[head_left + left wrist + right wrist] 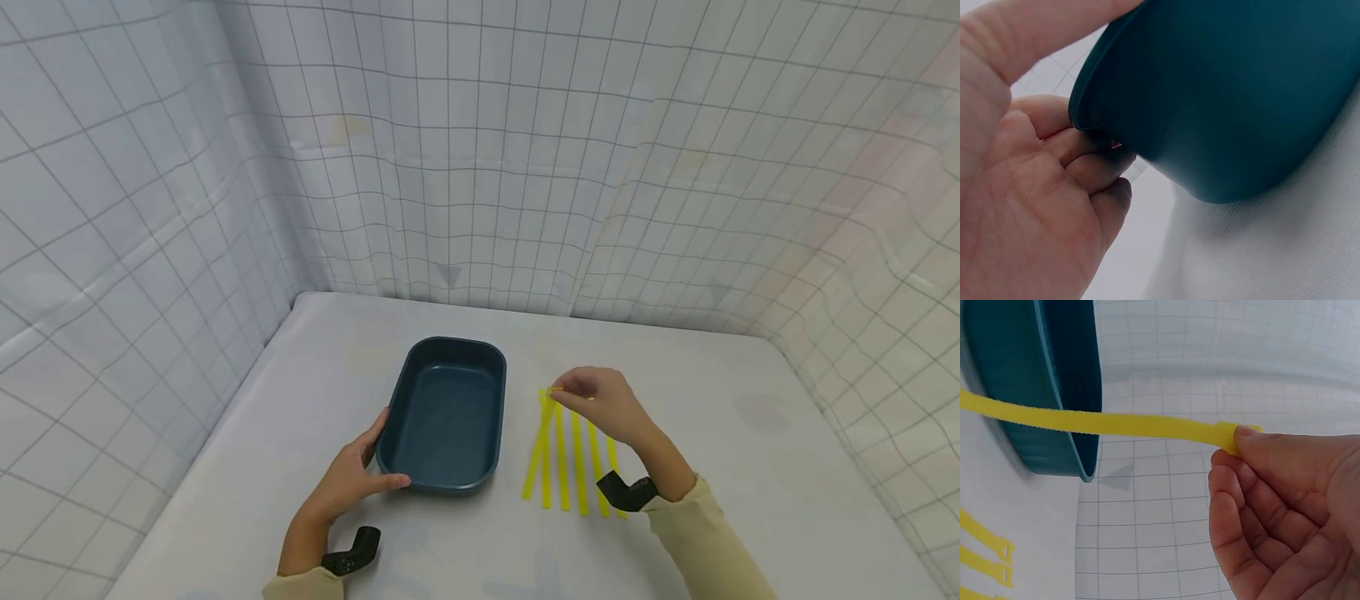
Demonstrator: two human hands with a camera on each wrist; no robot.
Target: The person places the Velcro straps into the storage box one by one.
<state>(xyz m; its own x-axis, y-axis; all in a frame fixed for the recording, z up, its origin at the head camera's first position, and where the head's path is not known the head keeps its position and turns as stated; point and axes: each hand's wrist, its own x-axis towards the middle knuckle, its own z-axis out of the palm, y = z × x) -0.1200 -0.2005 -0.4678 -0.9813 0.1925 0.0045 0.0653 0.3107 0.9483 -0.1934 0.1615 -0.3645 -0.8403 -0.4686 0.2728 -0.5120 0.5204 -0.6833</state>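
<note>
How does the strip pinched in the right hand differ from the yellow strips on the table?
The pinched strip has its far end lifted by the right hand; the other yellow strips lie flat on the white table, untouched. The pinched strip slants away from the row, while the others lie roughly parallel. All are the same yellow, narrow and look alike in length.

Left hand point(351, 478): low at near left, palm turned inward, thumb stretched out to the right, fingers point(1094, 165) curled in a loose grip. Forearm bare up to a cream sleeve, black band at the wrist.

Right hand point(603, 404): raised further forward, wrist bent, thumb and forefinger pinched together at the tip, remaining fingers point(1254, 515) curled into the palm. Cream sleeve, black wrist band.
</note>
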